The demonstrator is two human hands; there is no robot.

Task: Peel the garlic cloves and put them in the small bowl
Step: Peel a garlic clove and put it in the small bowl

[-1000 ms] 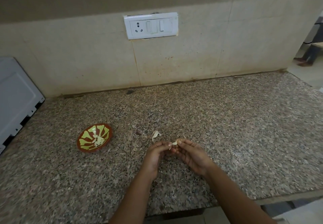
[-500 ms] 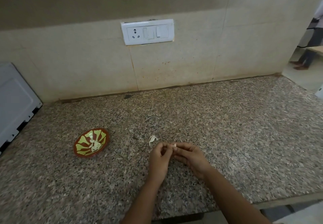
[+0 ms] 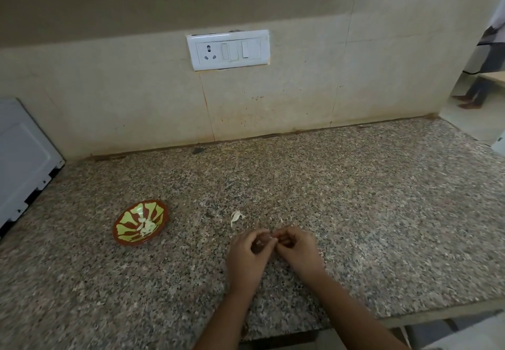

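Over the last second the left hand (image 3: 247, 252) and right hand (image 3: 298, 248) have drawn closer, and the garlic clove (image 3: 272, 237), pinched between both sets of fingertips above the countertop (image 3: 355, 199), is now almost hidden. Peeling appears unfinished. The small bowl (image 3: 163, 214), well to the left, already holds pale cloves.

On counter (image 3: 355, 213), small bowl (image 3: 128, 220) left of garlic skin (image 3: 235, 217); wall switch plate (image 3: 228, 50) behind.

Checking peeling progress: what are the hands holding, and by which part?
The left hand and right hand pinch a garlic clove between their fingertips; mostly hidden, so which part cannot be told.
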